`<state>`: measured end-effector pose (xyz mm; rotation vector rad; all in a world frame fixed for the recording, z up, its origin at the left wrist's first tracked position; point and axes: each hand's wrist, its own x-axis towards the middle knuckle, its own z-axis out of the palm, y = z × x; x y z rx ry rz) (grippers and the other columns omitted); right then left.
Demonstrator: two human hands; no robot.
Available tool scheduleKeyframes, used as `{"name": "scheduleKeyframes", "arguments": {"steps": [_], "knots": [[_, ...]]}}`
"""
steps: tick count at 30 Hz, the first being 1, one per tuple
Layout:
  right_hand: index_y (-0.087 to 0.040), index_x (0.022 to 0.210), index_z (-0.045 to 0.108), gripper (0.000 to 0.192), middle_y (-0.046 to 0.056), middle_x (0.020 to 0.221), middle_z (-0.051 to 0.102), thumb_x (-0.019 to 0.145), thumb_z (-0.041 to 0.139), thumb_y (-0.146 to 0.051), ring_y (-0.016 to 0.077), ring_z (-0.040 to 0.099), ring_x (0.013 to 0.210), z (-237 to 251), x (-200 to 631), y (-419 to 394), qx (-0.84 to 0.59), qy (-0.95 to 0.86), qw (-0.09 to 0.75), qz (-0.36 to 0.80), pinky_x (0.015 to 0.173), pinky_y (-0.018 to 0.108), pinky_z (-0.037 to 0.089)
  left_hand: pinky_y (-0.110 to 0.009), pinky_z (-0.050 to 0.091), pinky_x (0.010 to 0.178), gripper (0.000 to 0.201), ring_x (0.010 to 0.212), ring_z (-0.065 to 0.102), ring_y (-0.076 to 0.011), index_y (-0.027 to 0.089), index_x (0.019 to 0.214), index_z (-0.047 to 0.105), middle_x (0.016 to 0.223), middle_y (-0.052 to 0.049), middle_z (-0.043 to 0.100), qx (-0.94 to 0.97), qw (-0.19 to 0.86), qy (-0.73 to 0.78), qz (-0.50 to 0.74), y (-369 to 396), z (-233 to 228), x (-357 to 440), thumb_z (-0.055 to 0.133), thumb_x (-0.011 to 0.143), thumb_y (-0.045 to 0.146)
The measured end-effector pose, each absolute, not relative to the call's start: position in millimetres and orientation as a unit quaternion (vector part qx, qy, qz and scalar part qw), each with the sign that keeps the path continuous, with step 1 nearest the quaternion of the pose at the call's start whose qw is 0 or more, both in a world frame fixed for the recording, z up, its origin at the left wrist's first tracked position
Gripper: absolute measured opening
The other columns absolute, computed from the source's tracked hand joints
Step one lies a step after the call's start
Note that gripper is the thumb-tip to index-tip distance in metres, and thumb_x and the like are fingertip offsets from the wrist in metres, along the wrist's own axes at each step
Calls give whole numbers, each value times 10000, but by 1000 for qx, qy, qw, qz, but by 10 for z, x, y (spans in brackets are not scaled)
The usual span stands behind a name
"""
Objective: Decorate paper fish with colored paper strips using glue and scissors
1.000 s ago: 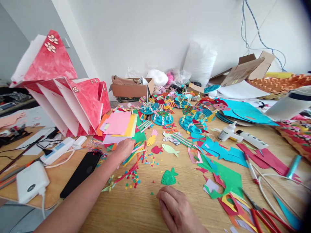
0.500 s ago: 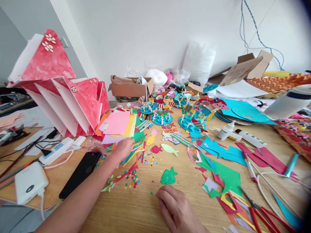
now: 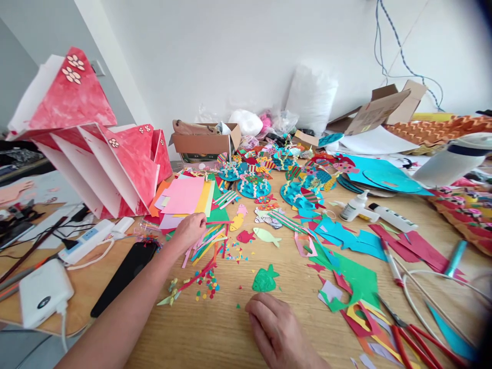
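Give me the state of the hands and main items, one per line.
Left hand, closed on a red strip
Right hand, fingers curled
Green fish, lying flat
Scissors, lying down
White nozzle bottle, upright
Black-capped tube, on its side
Black phone, lying flat
Rear left cardboard box, open-topped
Power bank, cable plugged in

My L hand [image 3: 189,229] hides end of red strip [image 3: 219,222]; R hand [image 3: 279,328] hides its fingertips; scissors [image 3: 402,324] cut off @ btm.

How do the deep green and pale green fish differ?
The deep green fish is rounder; the pale green fish is slimmer. The deep one's tail angles up; the pale one's angles down. The deep one is nearer the right hand; the pale one, farther. Both face left.
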<state>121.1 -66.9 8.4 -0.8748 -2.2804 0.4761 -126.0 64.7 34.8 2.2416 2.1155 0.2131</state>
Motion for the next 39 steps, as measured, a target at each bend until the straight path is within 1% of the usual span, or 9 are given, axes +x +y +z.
{"name": "scheduleKeyframes", "arguments": {"steps": [5,9,13,16,18,24,27,33,39], "knots": [[-191,793,475,169,23,685,539,821,334,-102,116,511,617,60,1194,-664,-338,-860,324,202,551,211,400,-207,298,529,131,582,453,-108,178,677,472,644,15,513,726,16,679,112,582,623,-1364,355,695,122],[-190,832,505,137,39,768,561,837,373,-152,117,526,676,81,1243,-608,-389,-782,414,257,577,210,421,-186,294,505,113,542,409,-85,169,647,456,600,38,459,774,57,612,155,408,915,-1312,366,686,111],[-191,938,519,178,19,706,564,806,488,-306,124,518,605,249,1425,-458,-499,-568,485,440,518,226,413,-179,325,524,127,557,416,-79,166,689,466,633,37,463,833,63,525,164,213,1078,-1087,364,745,114],[-203,976,530,275,69,988,583,787,505,-400,157,573,805,435,1570,-331,-469,-405,507,599,554,220,426,-194,377,604,133,640,469,-96,162,755,478,703,8,504,881,8,438,179,136,1044,-890,361,793,113],[-186,950,560,331,88,997,601,768,507,-457,174,593,822,526,1627,-278,-434,-350,467,686,551,221,427,-216,405,665,141,726,500,-120,155,796,489,753,-22,529,908,-38,371,190,114,977,-775,356,817,114],[-131,829,610,319,38,672,641,753,548,-434,72,549,484,547,1616,-334,-371,-370,319,790,428,164,344,-279,450,710,156,781,515,-154,133,866,500,809,-57,556,931,-140,269,201,56,815,-560,349,838,107],[-122,810,617,257,-16,555,575,730,604,-366,30,456,410,492,1575,-401,-357,-367,322,796,393,141,297,-297,457,743,155,797,521,-149,137,873,498,839,-58,564,932,-151,251,213,30,765,-515,351,840,100],[-130,702,595,205,-48,542,500,698,651,-327,23,418,459,451,1483,-490,-336,-307,349,819,449,137,309,-296,452,807,168,893,521,-142,146,916,490,888,-65,578,934,-134,229,239,-9,684,-461,349,842,92],[-142,704,577,220,-4,668,578,680,663,-344,58,507,580,458,1386,-554,-306,-264,348,846,536,163,346,-282,462,785,143,868,516,-146,138,923,491,858,-66,576,930,-131,209,273,-55,679,-430,387,831,107]]}}
